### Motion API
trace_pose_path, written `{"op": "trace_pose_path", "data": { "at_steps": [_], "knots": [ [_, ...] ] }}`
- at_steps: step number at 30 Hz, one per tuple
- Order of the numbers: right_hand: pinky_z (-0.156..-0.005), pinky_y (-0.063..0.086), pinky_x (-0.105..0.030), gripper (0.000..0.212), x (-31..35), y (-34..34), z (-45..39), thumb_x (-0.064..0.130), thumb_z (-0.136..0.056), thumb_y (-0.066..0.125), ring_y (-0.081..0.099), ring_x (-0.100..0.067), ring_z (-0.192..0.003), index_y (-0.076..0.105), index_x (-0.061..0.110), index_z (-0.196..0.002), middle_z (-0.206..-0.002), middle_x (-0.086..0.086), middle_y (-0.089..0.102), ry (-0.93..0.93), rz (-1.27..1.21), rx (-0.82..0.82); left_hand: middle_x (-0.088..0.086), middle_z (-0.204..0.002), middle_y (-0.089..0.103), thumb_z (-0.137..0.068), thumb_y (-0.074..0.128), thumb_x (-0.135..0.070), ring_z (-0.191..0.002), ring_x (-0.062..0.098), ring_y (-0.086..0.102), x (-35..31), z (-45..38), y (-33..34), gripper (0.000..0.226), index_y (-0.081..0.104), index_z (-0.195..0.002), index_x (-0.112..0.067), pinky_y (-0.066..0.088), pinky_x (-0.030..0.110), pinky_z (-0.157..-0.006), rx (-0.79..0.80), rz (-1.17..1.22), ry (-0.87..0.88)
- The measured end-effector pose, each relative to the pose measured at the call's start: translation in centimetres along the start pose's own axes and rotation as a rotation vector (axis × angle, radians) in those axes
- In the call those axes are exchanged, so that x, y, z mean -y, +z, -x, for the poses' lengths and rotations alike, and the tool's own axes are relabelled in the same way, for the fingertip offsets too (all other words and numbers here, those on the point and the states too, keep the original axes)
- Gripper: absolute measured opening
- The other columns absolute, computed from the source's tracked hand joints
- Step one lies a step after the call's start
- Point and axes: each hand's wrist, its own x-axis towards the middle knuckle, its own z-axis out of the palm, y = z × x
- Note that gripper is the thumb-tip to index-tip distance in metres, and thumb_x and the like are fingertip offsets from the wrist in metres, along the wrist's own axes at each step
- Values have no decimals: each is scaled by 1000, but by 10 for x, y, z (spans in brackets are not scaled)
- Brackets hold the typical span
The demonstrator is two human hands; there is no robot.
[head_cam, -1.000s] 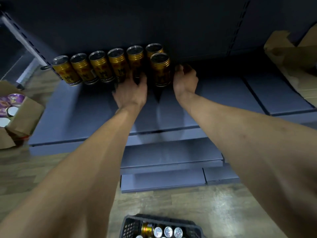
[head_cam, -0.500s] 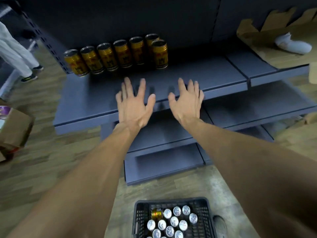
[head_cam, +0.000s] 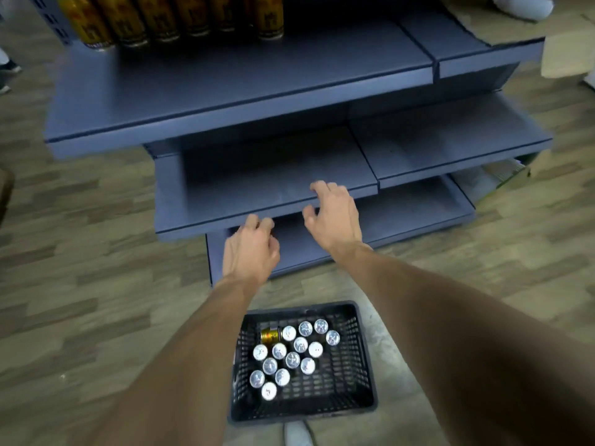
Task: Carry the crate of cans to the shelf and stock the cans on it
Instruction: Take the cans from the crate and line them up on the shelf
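Note:
A dark plastic crate [head_cam: 360, 375] stands on the floor at the bottom centre. Several upright cans with silver tops [head_cam: 293, 358] fill its left half, and one gold can [head_cam: 270, 335] lies on its side among them. A row of gold cans [head_cam: 174, 17] stands at the back of the blue-grey top shelf [head_cam: 244, 88]. My left hand [head_cam: 249, 252] and my right hand [head_cam: 335, 217] hang empty in the air above the crate, in front of the lower shelves, with loosely curled fingers.
Two lower blue-grey shelves [head_cam: 273, 175] step out below the top one. Flattened cardboard [head_cam: 483, 24] lies on the shelf at the top right. A white shoe tip [head_cam: 297, 434] shows below the crate. Wood-pattern floor [head_cam: 80, 284] surrounds the shelving.
Both hands have pulled back from the cans on the top shelf and come down toward the crate, their fingers curling. The view has tilted down, bringing the whole crate into sight.

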Motion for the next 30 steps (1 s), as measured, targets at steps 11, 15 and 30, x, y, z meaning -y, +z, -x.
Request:
{"op": "trace_pose_path", "data": {
  "at_steps": [11, 15, 30],
  "knots": [
    [-107, 40, -39, 55, -121, 67, 102, 14, -87, 57, 43, -32, -128, 45, 11, -141, -138, -14, 47, 196, 88, 286, 15, -139, 35, -90, 58, -27, -120, 34, 48, -10, 92, 139, 53, 37, -139, -21, 44, 43, -97, 471, -119, -256],
    [-96, 48, -37, 41, -143, 99, 131, 12, -90, 53, 56, -31, -114, 55, 10, -131, -123, -13, 58, 260, 56, 340, 14, -139, 41, -92, 57, -28, -122, 32, 49, -4, 112, 184, 53, 40, -141, -21, 43, 43, -99, 570, -111, -297],
    [-90, 55, -43, 33, -220, 343, 221, 18, -91, 59, 64, -33, -107, 58, 14, -124, -119, -11, 64, 457, 8, 716, 10, -118, 64, -92, 53, -28, -107, 29, 61, 112, 140, 380, 32, 57, -122, -19, 44, 32, -78, 746, -103, -410]
  ]
}}
